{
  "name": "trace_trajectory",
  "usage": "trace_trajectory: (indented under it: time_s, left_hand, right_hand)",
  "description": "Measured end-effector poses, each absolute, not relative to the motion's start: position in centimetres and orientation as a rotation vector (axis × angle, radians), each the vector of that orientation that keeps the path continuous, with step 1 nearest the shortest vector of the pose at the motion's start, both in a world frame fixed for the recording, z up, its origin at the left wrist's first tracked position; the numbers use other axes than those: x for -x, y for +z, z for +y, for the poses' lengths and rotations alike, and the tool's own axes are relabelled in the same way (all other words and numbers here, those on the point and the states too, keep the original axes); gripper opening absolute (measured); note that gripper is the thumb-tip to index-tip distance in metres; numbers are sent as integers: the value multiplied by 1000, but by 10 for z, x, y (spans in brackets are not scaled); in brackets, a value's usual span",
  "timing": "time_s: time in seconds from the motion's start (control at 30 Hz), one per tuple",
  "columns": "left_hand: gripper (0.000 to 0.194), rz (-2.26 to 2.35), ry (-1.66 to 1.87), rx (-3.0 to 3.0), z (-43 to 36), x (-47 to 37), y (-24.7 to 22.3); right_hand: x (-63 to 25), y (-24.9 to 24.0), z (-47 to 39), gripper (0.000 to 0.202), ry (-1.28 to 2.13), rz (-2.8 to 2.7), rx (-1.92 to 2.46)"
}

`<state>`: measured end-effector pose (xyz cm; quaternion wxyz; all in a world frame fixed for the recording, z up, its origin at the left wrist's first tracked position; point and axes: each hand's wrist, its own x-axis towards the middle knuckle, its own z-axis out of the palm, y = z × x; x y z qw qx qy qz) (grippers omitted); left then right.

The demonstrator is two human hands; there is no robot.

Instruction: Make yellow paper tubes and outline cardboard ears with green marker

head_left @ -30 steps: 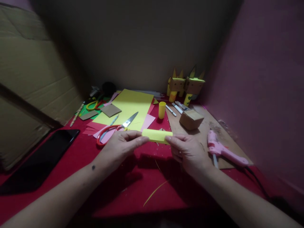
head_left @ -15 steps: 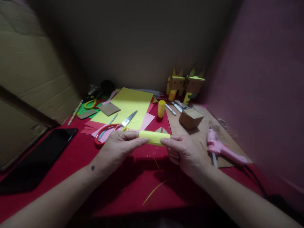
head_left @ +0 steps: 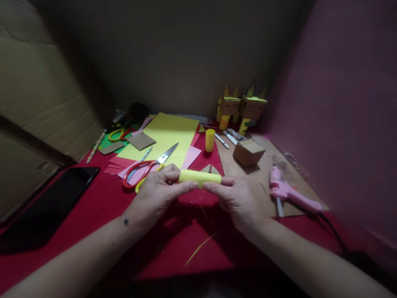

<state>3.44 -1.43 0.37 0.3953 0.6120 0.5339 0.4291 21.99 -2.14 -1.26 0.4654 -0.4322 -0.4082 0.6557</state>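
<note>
A rolled piece of yellow paper (head_left: 200, 176) lies crosswise between my two hands, above the red tabletop. Its left end is gripped by my left hand (head_left: 164, 184), thumb along the lower edge. My right hand (head_left: 232, 192) grips the right end, and the two thumb tips nearly meet on the near side. Just beyond my left hand lie scissors (head_left: 151, 167) with red and yellow handles, blades apart. Behind the roll a small yellow tube (head_left: 210, 140) stands upright.
Yellow sheets (head_left: 167, 132) and pink paper lie at the back. On a cardboard sheet at right are a small cardboard box (head_left: 249, 152), markers (head_left: 230, 138) and a pink glue gun (head_left: 291, 192). Two cardboard animal figures (head_left: 230, 106) stand behind. A black phone (head_left: 49, 207) lies left.
My thumbs have slid inward along the paper roll and are closer together. The roll sits slightly farther left, still held by both hands.
</note>
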Motion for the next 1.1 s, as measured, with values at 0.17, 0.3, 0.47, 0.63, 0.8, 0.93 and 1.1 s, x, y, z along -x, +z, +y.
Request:
trace_trajectory:
  time_s: [0.17, 0.3, 0.47, 0.63, 0.8, 0.93, 1.1]
  left_hand:
    - [18, 1373, 1097, -1513, -13, -34, -2]
    - [22, 1353, 1084, -1479, -7, -31, -4]
    - [23, 1337, 1095, -1436, -7, -29, 0]
    - [47, 1350, 1123, -1380, -5, -32, -8]
    - [51, 1327, 1184, -1327, -4, -33, -13]
    - [18, 1278, 1204, -1352, -5, -28, -8]
    - [15, 1225, 1219, -1335, -6, -25, -7]
  right_hand:
    - [-218, -13, -21, 30, 1649, -980, 1080]
    - [-221, -12, -18, 27, 1680, -945, 1083]
    - [-223, -13, -17, 32, 1696, -934, 1077]
    - [-213, -13, -21, 31, 1676, -953, 1092]
    - [-206, -13, -23, 29, 1677, -965, 1087]
    - [-212, -14, -19, 28, 1725, -917, 1064]
    - [-216, -16, -16, 27, 1735, -862, 1050]
